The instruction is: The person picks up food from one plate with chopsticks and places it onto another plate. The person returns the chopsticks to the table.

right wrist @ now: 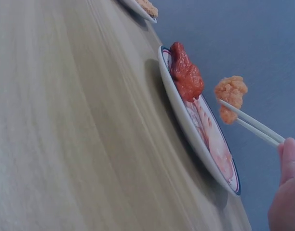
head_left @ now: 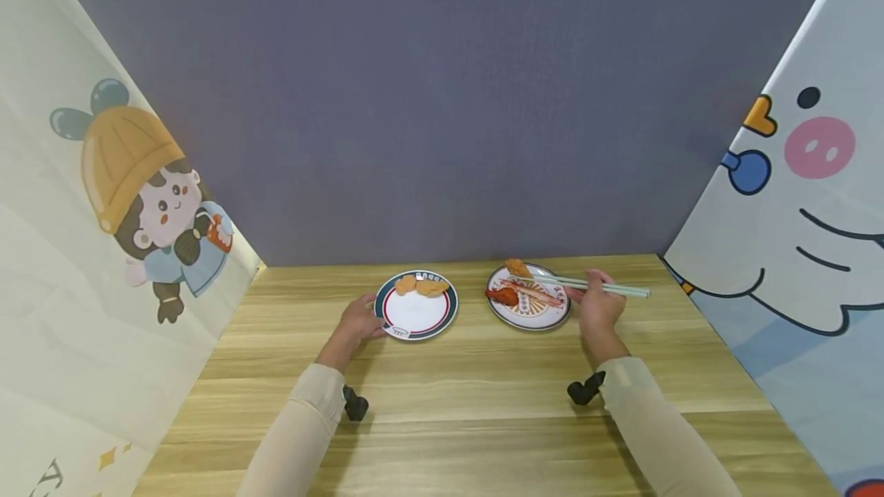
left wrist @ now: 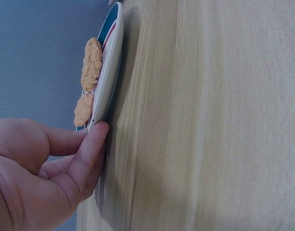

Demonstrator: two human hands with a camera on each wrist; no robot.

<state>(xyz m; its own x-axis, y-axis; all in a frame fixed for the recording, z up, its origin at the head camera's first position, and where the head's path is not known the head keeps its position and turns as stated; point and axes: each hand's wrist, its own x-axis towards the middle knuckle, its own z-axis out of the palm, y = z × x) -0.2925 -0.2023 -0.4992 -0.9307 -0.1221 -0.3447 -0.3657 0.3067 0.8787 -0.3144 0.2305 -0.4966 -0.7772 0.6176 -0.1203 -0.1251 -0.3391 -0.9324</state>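
My left hand (head_left: 361, 319) pinches the left rim of a white plate (head_left: 414, 317) with a dark green and red border. Two golden fried pieces (head_left: 431, 287) lie near its far edge. In my right hand (head_left: 597, 304) is a pair of pale green chopsticks (head_left: 615, 288). Their tips hold a crumbly fried chicken piece (right wrist: 231, 94), raised above the second plate (right wrist: 179, 110). On that patterned plate lie a glossy red drumstick (right wrist: 186, 74) and a long, pinkish, shrimp-like piece (head_left: 537, 294).
Both plates are near the back of a wood-grain table (head_left: 456, 390), side by side with a gap between. Behind the table rises a grey-blue partition (head_left: 442, 113). Cartoon-printed white sheets hang at the left (head_left: 62, 251) and right (head_left: 794, 267).
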